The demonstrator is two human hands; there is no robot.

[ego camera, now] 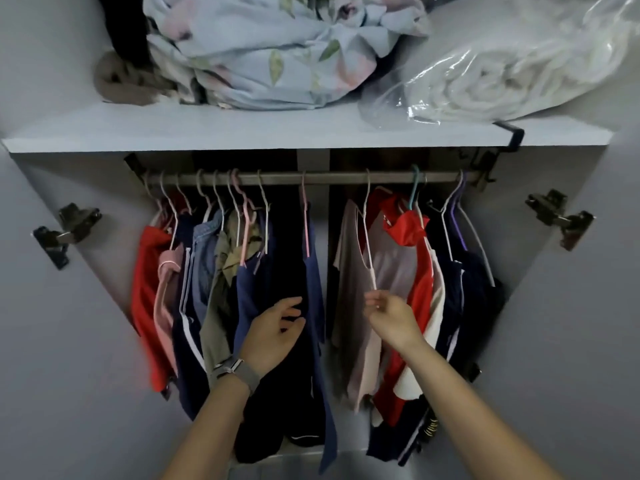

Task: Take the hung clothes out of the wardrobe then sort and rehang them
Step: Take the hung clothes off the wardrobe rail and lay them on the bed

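An open wardrobe has a metal rail [332,177] hung with several garments on thin hangers. The left group holds a red top [147,289], a pink piece, striped navy pieces, an olive one and navy clothes [277,271]. The right group holds a beige top [349,271], a red and white garment [412,271] and dark ones. My left hand [273,332], with a watch on the wrist, rests open against the navy clothes. My right hand [389,311] pinches the lower end of a white hanger [369,251] in front of the beige top.
The shelf [242,133] above the rail carries a bundled floral sheet [277,46], a brown cloth and a white blanket in a clear plastic bag [512,67]. Door hinges [65,230] stick out on both side walls. A gap divides the two clothing groups.
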